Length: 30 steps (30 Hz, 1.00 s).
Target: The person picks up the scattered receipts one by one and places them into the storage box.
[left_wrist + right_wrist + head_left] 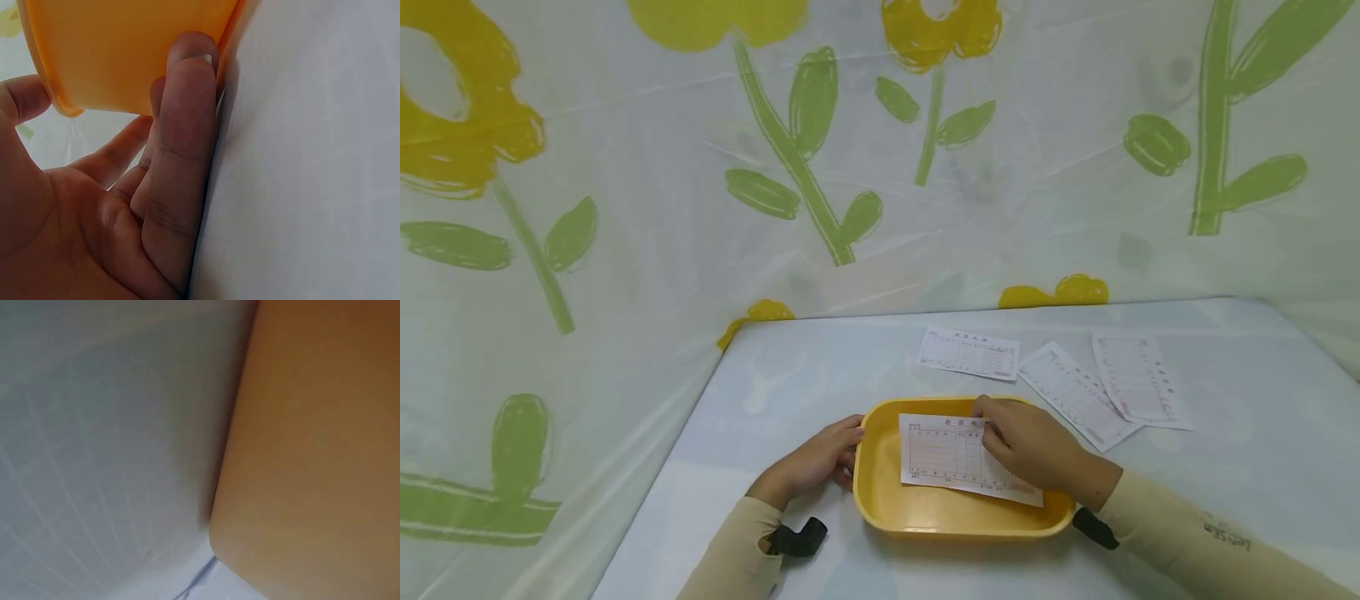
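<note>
A yellow plastic tray point(925, 518) with rounded corners sits on the table. At its left end my left hand point(820, 460) grips it, the thumb at the rim and the other fingers low against the outer wall point(119, 56). My right hand point(1037, 443) reaches over the tray's right side and pinches the top edge of a printed receipt slip point(942, 457) between thumb and fingers. The slip lies within the tray's outline, its right part covered by the hand. In the right wrist view only the tray's outer wall point(306, 456) shows, not the fingers.
Behind the tray lies one receipt slip point(970, 353). Two more slips, a tilted one point(1071, 392) and one overlapping it point(1138, 379), lie to the right, beyond my right forearm. A flowered cloth point(865, 150) hangs along the table's back edge point(887, 315).
</note>
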Motion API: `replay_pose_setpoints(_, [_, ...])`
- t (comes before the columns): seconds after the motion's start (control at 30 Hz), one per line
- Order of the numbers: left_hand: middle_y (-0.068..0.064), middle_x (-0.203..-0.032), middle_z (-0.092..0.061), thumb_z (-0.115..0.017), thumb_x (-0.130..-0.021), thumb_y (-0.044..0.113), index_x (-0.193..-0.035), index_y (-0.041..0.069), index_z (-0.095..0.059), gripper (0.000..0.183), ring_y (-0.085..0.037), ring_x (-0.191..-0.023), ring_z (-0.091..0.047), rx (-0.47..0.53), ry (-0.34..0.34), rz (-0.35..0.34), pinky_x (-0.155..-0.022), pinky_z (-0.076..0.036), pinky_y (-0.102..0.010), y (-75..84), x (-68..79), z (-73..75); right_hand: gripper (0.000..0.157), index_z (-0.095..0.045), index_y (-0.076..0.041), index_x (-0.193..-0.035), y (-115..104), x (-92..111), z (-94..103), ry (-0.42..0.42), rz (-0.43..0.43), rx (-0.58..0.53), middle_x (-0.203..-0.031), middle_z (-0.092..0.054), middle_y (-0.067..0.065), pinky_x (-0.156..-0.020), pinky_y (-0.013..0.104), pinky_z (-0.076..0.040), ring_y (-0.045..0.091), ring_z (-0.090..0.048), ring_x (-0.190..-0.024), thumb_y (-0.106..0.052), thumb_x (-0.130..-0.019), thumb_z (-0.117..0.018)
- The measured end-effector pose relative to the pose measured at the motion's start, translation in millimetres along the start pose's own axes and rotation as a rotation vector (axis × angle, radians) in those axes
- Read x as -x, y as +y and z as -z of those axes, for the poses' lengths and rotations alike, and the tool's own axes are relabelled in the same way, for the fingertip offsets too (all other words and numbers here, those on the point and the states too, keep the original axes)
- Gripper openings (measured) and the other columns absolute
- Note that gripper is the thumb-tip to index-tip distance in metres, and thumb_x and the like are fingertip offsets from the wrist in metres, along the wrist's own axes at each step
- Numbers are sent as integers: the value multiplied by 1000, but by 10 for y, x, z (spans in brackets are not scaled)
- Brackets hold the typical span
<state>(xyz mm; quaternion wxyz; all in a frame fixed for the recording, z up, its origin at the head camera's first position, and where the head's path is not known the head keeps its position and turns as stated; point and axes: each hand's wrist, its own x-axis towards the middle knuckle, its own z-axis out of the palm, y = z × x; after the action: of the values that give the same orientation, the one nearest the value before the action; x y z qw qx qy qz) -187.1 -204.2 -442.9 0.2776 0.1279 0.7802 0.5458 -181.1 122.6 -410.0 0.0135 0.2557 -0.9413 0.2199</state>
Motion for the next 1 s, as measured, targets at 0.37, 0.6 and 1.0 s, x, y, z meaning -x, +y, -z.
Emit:
replay_pose_setpoints(0.37, [-6,-95,-72,-34,-107,34,-147,9,-41,48,-15,-80,-70,-25,-4,-14,-72,-60,-33,6,39,-1,7,-57,-18,-102,-8,3,-69,-1,56,102,-72,-48,-10,-52,18,-34,3,-39,-57,-15,-95,-55])
replay_pose_setpoints(0.6, [-8,-99,-72,-33,-107,37,-147,9,-41,50,-16,-83,-70,-41,-7,-12,-73,-60,-33,23,14,-7,6,-56,-19,-98,2,7,-73,0,48,183,-73,-47,-10,-56,19,-36,6,-41,-62,-17,-94,-59])
replay_pose_setpoints(1.0, [-7,-101,-73,-33,-107,39,-152,11,-37,52,-15,-83,-70,-32,5,14,-73,-60,-32,2,6,-3,16,-65,-14,-109,13,11,-99,63,95,275,-84,-60,-7,-63,21,-45,6,-44,-67,-16,-93,-67])
